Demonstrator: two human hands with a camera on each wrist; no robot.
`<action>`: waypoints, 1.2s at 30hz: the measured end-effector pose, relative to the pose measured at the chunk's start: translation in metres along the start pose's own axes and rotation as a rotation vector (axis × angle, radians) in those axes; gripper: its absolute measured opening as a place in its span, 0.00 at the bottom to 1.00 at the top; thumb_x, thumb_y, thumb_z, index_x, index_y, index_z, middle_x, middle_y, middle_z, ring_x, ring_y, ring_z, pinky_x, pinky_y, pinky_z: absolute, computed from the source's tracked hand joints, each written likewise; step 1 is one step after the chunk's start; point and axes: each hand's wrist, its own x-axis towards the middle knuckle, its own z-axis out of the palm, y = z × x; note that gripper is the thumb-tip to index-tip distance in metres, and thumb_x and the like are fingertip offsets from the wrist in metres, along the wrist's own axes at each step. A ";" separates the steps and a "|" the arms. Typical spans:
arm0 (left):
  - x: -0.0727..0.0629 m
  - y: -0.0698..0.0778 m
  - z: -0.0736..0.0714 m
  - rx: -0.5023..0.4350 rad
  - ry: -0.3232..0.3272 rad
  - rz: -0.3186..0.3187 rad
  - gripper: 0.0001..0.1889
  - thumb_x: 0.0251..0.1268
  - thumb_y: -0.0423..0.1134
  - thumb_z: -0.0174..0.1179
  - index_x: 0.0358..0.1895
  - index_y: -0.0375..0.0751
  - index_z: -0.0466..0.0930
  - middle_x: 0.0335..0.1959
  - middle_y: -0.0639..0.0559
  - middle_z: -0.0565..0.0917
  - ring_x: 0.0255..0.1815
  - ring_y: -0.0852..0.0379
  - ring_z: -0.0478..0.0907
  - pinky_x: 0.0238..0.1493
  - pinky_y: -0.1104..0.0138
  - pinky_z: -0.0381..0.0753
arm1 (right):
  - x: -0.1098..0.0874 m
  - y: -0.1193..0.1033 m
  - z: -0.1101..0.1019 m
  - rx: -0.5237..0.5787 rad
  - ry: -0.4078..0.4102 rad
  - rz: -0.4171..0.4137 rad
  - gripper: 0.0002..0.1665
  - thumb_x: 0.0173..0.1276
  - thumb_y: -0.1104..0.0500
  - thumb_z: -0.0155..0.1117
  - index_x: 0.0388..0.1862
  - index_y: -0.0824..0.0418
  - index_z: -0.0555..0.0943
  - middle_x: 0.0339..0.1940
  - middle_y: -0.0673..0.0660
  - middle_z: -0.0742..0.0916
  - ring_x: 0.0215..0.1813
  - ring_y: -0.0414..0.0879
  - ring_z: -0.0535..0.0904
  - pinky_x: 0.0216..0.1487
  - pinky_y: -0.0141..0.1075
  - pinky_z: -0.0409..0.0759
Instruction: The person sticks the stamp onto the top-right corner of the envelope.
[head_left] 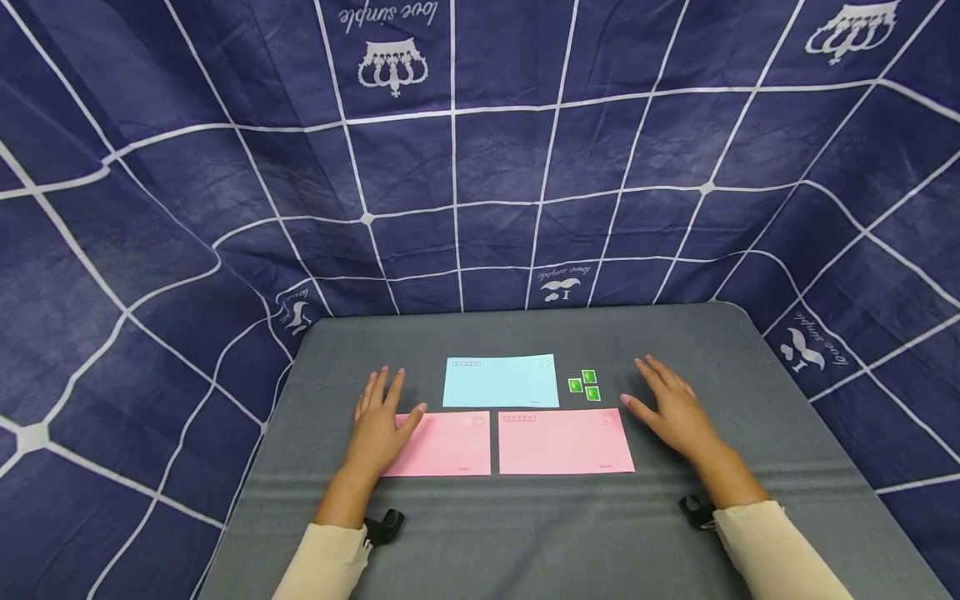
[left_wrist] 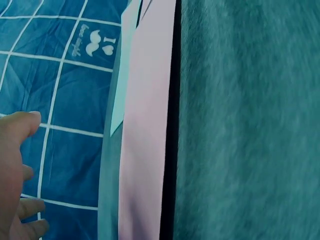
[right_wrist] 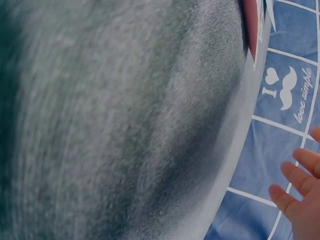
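A light blue envelope (head_left: 501, 383) lies at the middle of the grey cloth, its printed boxes along the top edge. Below it, two pink envelopes lie side by side: the left pink envelope (head_left: 450, 450) and the right pink envelope (head_left: 566, 446). Three small green stamps (head_left: 589, 377) are grouped just right of the blue one. My left hand (head_left: 380, 432), fingers spread, is over the left end of the left pink envelope and hides that end; whether it touches cannot be told. My right hand (head_left: 675, 412) is spread to the right of the stamps and holds nothing.
A grey cloth (head_left: 517, 533) covers the table. Dark blue curtain (head_left: 495, 150) with white grid lines stands behind and at both sides. A black strap piece (head_left: 384, 527) sits at the left wrist, another black strap piece (head_left: 697, 512) at the right.
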 end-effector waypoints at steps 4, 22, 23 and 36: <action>-0.001 0.006 0.003 -0.058 0.013 0.026 0.39 0.71 0.58 0.59 0.79 0.46 0.59 0.80 0.38 0.58 0.82 0.34 0.53 0.75 0.35 0.56 | 0.001 -0.001 0.002 0.018 -0.003 -0.008 0.42 0.71 0.42 0.65 0.75 0.64 0.69 0.75 0.70 0.70 0.74 0.70 0.65 0.69 0.69 0.60; -0.011 0.035 0.022 -0.210 0.025 0.075 0.24 0.72 0.46 0.62 0.68 0.42 0.77 0.68 0.46 0.78 0.71 0.44 0.74 0.69 0.47 0.73 | 0.006 -0.006 0.010 0.068 -0.027 0.016 0.29 0.73 0.48 0.64 0.66 0.63 0.78 0.62 0.66 0.81 0.66 0.66 0.75 0.66 0.63 0.70; -0.012 0.036 0.024 -0.216 0.026 0.076 0.23 0.71 0.44 0.62 0.66 0.42 0.79 0.67 0.47 0.79 0.70 0.44 0.75 0.69 0.47 0.74 | 0.006 -0.006 0.010 0.072 -0.028 0.017 0.28 0.73 0.48 0.64 0.66 0.63 0.78 0.62 0.66 0.82 0.66 0.66 0.75 0.66 0.63 0.70; -0.020 0.058 0.034 -0.236 -0.028 0.085 0.21 0.73 0.47 0.61 0.64 0.46 0.81 0.64 0.51 0.81 0.69 0.47 0.76 0.69 0.48 0.74 | 0.008 -0.007 0.018 0.095 0.009 -0.007 0.23 0.71 0.52 0.67 0.59 0.64 0.83 0.56 0.66 0.85 0.61 0.65 0.80 0.62 0.61 0.74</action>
